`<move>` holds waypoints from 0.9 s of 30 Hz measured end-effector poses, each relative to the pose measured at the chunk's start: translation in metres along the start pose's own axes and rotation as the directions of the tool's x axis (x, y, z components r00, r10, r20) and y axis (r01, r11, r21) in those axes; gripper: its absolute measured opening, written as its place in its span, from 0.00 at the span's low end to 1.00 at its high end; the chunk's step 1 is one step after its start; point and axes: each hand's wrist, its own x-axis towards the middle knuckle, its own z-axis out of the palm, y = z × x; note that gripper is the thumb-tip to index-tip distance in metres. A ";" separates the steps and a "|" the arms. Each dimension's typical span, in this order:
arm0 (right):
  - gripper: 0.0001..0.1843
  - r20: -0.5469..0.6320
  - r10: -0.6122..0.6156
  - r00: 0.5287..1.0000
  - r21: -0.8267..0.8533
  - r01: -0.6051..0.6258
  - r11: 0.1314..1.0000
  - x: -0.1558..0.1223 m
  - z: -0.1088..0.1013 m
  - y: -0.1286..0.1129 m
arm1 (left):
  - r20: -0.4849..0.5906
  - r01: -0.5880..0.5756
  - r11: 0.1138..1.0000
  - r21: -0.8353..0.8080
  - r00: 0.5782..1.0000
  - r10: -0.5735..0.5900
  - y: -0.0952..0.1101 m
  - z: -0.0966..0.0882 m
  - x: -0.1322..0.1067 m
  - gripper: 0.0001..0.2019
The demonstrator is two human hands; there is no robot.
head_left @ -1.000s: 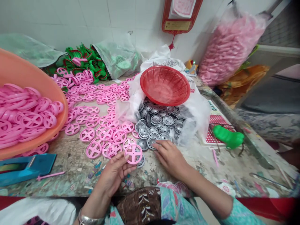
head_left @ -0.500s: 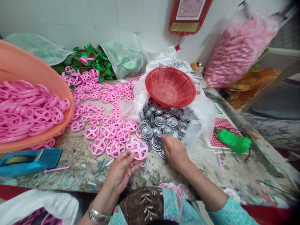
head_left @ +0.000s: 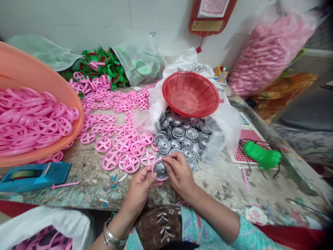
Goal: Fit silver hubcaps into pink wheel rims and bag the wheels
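Observation:
Near the table's front edge, my left hand (head_left: 142, 185) is closed on a pink plastic wheel ring (head_left: 153, 166), its thumb over the front. A grey plastic hubcap disc (head_left: 160, 169) lies against the ring's face, with the pink rim showing around it. My right hand (head_left: 180, 173) pinches the disc's right side between thumb and fingers. Whether the disc is seated in the ring, I cannot tell. Just beyond my hands is a pile of grey discs (head_left: 179, 132) in an opened white plastic bag (head_left: 225, 133). Loose pink wheel rings (head_left: 110, 160) lie to the left.
An orange basin (head_left: 33, 62) full of pink rings leans in at left, above a blue tape dispenser (head_left: 56, 173). A red basket (head_left: 191, 93) rests on the bag. At right lies a green plastic piece (head_left: 261, 155). A white sack (head_left: 70, 222) stands at lower left.
My right hand has lifted a grey disc from the pile and brought it left onto the pink ring. My left hand has moved slightly right, still holding the ring.

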 end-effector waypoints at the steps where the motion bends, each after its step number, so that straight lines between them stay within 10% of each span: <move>1: 0.14 0.032 0.026 0.999 0.057 -0.028 0.998 0.000 -0.003 0.001 | 0.022 -0.001 1.000 0.006 1.000 0.000 0.000 -0.001 0.000 0.11; 8: 0.16 0.352 0.265 0.898 0.323 -0.382 0.866 -0.004 -0.020 0.001 | 0.098 0.020 0.994 0.107 0.995 -0.030 -0.004 -0.003 0.000 0.12; 16: 0.16 0.313 0.299 0.901 0.288 -0.390 0.875 -0.015 -0.009 -0.008 | -0.019 -0.047 0.949 0.311 0.998 0.056 -0.003 -0.005 -0.001 0.09; 24: 0.16 0.550 0.447 0.705 0.688 -0.686 0.237 -0.015 0.004 -0.005 | -0.012 -0.067 0.985 0.158 0.997 0.070 -0.011 -0.001 0.004 0.14; 27: 0.14 0.600 0.393 0.696 0.604 -0.717 0.349 -0.018 0.004 -0.009 | -0.026 -0.036 0.997 0.069 0.999 0.038 -0.009 -0.003 0.004 0.13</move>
